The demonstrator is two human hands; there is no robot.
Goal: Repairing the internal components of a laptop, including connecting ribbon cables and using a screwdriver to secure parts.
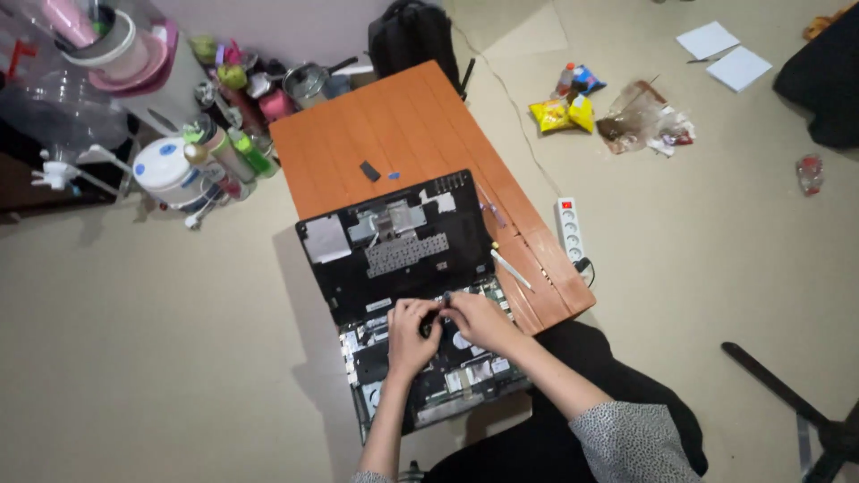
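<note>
An opened laptop lies on a low orange table [394,125]. Its black cover panel [394,246] is folded back, and the base with bare circuit boards [447,380] sits nearer me. My left hand [410,335] and my right hand [479,320] meet over the upper middle of the base. Their fingertips pinch a small dark part [440,304] between them. What the part is I cannot make out.
A small black piece [369,171] and a blue bit [394,175] lie on the table, with thin white tools [512,270] at its right side. A power strip [569,230], snack bags [562,114] and papers [725,54] lie on the floor at right. Kitchenware crowds the left; a backpack [413,36] leans behind.
</note>
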